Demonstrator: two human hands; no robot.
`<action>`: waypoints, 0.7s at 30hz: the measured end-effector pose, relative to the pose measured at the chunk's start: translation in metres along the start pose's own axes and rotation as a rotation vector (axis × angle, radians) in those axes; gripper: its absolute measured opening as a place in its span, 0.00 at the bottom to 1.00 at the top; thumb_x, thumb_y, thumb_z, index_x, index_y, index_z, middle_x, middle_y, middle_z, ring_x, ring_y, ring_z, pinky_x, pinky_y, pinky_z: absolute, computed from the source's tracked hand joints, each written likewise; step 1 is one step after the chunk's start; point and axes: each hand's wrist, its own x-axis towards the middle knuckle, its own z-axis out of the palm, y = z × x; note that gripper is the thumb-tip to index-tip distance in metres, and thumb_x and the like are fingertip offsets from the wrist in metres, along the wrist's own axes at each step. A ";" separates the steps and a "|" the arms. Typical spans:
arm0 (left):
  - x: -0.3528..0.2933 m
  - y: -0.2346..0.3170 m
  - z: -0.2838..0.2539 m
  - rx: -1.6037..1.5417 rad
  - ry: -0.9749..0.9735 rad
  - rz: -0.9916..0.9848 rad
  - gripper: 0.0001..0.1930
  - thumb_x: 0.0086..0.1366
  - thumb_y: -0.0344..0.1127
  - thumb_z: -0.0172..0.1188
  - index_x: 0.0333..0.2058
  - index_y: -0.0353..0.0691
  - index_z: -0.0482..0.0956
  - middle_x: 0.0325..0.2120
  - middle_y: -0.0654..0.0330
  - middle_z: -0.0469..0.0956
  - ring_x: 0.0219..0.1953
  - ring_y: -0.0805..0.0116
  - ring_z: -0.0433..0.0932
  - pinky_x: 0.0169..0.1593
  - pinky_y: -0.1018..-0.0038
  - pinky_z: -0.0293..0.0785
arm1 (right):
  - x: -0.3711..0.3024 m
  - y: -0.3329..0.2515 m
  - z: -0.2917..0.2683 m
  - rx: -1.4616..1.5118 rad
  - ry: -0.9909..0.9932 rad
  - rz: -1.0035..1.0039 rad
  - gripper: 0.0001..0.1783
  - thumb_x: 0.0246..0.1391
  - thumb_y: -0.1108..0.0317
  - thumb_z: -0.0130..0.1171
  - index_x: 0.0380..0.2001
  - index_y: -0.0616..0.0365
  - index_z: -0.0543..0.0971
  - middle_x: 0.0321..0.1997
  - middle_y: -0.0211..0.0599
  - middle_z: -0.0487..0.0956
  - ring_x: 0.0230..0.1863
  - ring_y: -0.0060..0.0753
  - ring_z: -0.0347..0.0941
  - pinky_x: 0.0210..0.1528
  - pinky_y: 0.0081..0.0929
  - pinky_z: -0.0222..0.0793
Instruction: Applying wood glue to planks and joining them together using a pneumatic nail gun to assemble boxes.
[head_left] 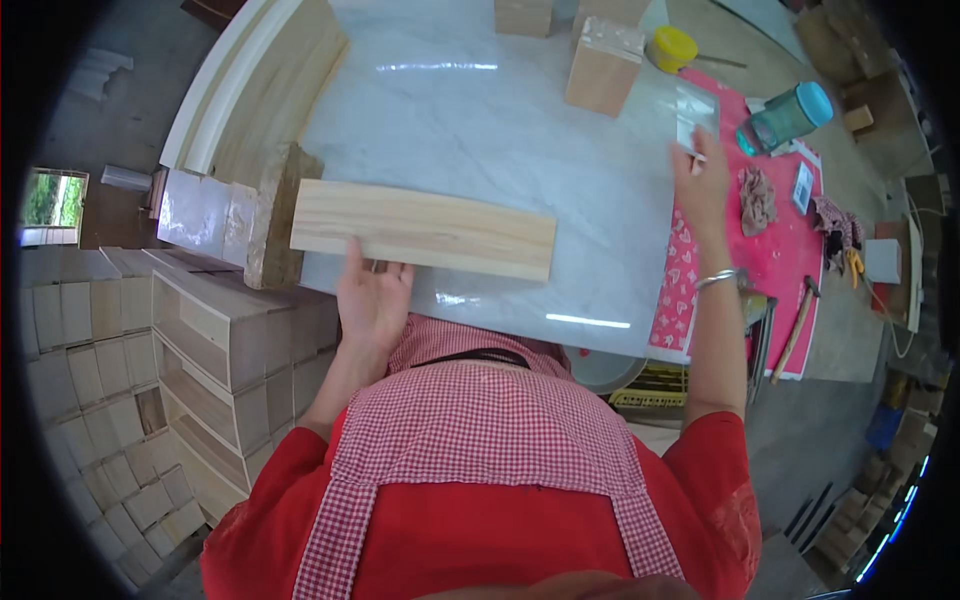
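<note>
A flat pale wooden board (430, 232) lies lengthwise across the table, its left end near a thick rough-edged wooden block (278, 218). My left hand (374, 305) grips the board's near edge, thumb on top and fingers curled below. Out to the right, my right hand (703, 185) is closed, with a small white thing (698, 160) between its fingers; its kind is too small to tell. Just beyond the fingertips lies a whitish, glossy sheet (695, 108) at the edge of a pink cloth (775, 255).
Wooden blocks (603, 75) stand at the far side of the marbled tabletop (470, 130). A yellow tub (672, 48), teal bottle (785, 118), crumpled rag (757, 200) and hammer (796, 330) sit on the right. Stacked wooden boxes (200, 370) fill the lower left.
</note>
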 end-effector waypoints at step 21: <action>-0.019 -0.003 0.016 1.408 -0.772 0.073 0.21 0.63 0.38 0.64 0.53 0.38 0.73 0.50 0.51 0.76 0.56 0.55 0.73 0.62 0.58 0.67 | -0.076 -0.127 0.047 0.307 0.177 0.247 0.29 0.49 0.64 0.71 0.50 0.66 0.71 0.43 0.49 0.75 0.43 0.48 0.75 0.47 0.37 0.71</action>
